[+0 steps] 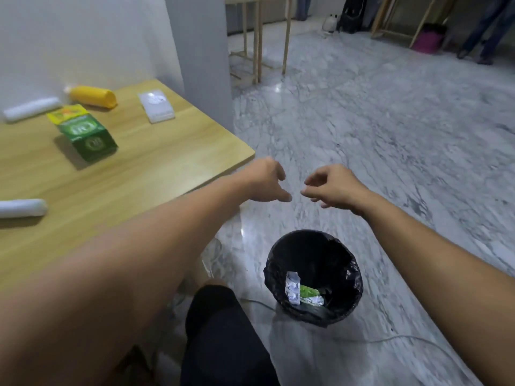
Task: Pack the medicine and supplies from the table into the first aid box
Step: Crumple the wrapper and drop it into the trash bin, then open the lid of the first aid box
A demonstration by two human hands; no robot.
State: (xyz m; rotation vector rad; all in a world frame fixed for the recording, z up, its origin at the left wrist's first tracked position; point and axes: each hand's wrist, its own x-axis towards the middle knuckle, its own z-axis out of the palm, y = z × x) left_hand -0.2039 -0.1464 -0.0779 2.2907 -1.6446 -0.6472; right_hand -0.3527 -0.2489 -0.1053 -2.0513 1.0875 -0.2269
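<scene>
My left hand (267, 182) and my right hand (331, 188) hang close together past the table's right corner, above the floor and a black bin (313, 277). Both hold nothing, fingers loosely curled and apart. On the wooden table (133, 174) lie a green medicine box (87, 136) with a yellow packet (68, 112) behind it, a yellow bottle (93, 96) on its side, a flat clear packet (156, 107) and two white rolls (30, 108) (22, 208). No first aid box is in view.
The bin is lined with a black bag and holds blister strips and a green wrapper (303, 292). A grey pillar (203, 51) stands behind the table. Marble floor spreads right, with wooden table legs (257, 40), a cable (390, 339) and a person's legs (485, 29) far off.
</scene>
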